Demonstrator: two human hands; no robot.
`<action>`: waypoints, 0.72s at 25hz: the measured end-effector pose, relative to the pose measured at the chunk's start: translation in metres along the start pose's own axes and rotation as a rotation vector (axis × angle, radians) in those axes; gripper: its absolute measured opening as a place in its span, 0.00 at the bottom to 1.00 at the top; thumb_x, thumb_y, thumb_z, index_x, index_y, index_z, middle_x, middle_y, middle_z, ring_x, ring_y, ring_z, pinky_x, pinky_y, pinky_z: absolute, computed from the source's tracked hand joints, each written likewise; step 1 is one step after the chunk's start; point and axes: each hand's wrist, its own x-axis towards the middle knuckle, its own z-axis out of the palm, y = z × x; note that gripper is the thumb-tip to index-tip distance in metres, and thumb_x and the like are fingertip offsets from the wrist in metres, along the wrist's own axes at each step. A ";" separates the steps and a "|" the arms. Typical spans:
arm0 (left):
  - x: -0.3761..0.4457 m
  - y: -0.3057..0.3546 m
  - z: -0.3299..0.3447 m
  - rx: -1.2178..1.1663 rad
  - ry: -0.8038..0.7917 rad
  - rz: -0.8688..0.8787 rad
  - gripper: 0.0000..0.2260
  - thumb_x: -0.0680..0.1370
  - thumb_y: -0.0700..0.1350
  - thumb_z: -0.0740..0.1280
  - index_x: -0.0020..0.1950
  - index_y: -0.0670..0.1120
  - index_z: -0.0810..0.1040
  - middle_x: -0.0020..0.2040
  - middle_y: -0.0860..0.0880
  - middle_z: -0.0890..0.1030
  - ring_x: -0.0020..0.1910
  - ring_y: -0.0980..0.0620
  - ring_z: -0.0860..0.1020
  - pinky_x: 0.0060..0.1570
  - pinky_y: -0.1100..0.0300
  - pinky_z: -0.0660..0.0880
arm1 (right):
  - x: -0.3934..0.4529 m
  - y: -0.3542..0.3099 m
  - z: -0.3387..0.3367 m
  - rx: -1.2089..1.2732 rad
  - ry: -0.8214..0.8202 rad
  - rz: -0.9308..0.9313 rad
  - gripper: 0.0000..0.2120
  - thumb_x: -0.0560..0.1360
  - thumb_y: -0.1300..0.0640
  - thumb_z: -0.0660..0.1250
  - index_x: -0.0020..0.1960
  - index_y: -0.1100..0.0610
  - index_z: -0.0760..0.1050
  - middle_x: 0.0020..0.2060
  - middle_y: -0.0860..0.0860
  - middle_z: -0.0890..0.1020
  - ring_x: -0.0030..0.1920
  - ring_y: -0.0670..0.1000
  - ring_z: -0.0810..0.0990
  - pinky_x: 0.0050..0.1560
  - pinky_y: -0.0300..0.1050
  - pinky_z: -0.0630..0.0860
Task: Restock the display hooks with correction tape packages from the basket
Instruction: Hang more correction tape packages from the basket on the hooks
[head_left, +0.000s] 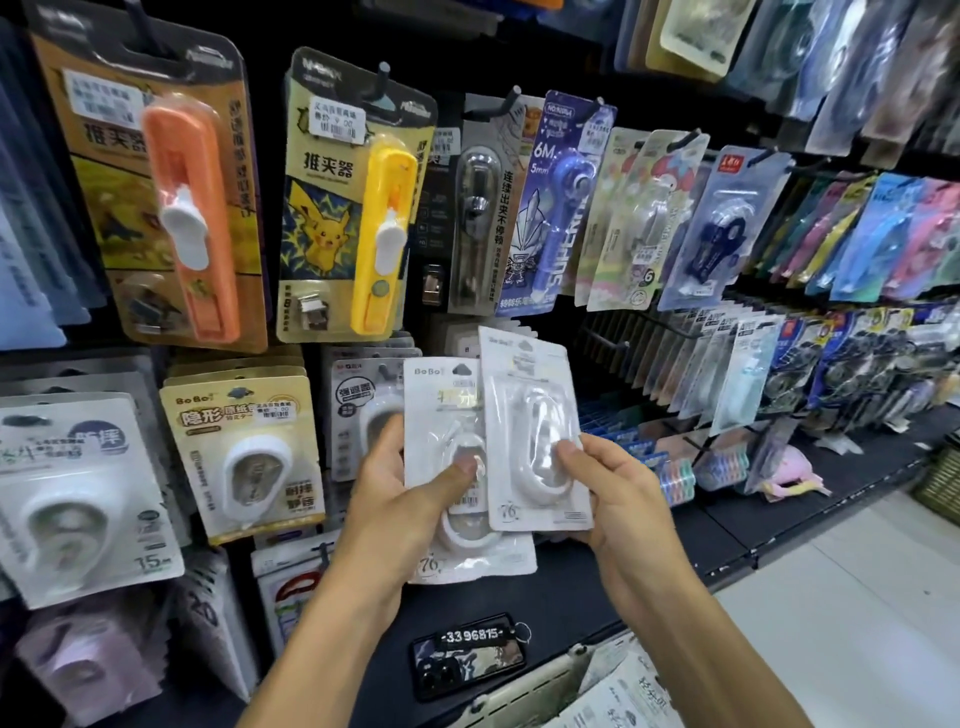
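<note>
Counting what's showing here: two white blister-carded correction tape packages (498, 452) overlapping mid-frame, two hands (395, 499) gripping them, two plastic clip-pusher packs hanging upper left, one orange (171, 208) and one yellow (353, 218), plus one black phone (467, 660) lying bottom centre.

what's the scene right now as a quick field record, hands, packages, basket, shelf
left hand: grips a white correction tape package, thumb on its front
right hand: grips a second white correction tape package, overlapping the first
basket: bottom edge of view, more packages inside
phone: flat on the dark shelf ledge by the basket
display hooks: upper row holds clip pushers and tape pens
task state: both packages in hand, not yet hung
</note>
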 end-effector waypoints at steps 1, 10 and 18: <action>-0.001 -0.001 -0.001 0.029 0.041 -0.006 0.17 0.76 0.37 0.74 0.62 0.53 0.79 0.54 0.52 0.88 0.53 0.51 0.86 0.49 0.56 0.82 | 0.000 0.001 -0.005 -0.055 0.043 -0.007 0.08 0.77 0.57 0.71 0.55 0.56 0.82 0.47 0.54 0.87 0.41 0.53 0.85 0.41 0.50 0.81; -0.017 -0.004 -0.003 0.617 0.400 0.114 0.12 0.75 0.48 0.74 0.56 0.59 0.78 0.46 0.63 0.84 0.44 0.59 0.83 0.39 0.62 0.77 | 0.040 0.007 -0.012 -0.330 0.232 0.027 0.21 0.76 0.50 0.74 0.64 0.49 0.69 0.50 0.52 0.79 0.32 0.51 0.81 0.30 0.44 0.76; -0.003 0.001 0.011 0.201 0.027 0.169 0.17 0.75 0.51 0.71 0.63 0.59 0.74 0.58 0.58 0.85 0.58 0.56 0.83 0.61 0.46 0.80 | 0.002 0.026 0.010 -0.139 -0.305 -0.211 0.17 0.70 0.52 0.77 0.54 0.47 0.72 0.57 0.51 0.84 0.56 0.52 0.85 0.53 0.47 0.82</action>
